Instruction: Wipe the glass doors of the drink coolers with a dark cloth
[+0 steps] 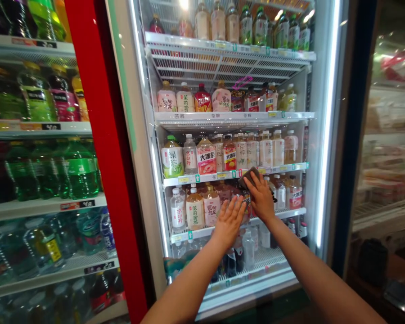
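Both arms reach out to the glass front of a lit drinks fridge (pixel 324 135). My right hand (pixel 261 198) presses a dark grey, sponge-like pad (pixel 249 177) flat against the glass, at the height of a shelf edge. Lower and to the left, my left hand (pixel 228 220) lies with its fingers stretched out, apparently on the glass, and nothing shows in it. Behind the hands stand bottled drinks, among them a pink-labelled bottle (pixel 211 207) and a bottle with a white label (pixel 195 209). My hands hide some of the bottles on that shelf.
To the left, a red fridge frame (pixel 101 135) borders another cooler with green bottles (pixel 81 168) and clear bottles on its shelves. Further right is a dark post (pixel 357 112), then a blurred display case (pixel 388 157). A pink mark (pixel 243 82) shows on the glass higher up.
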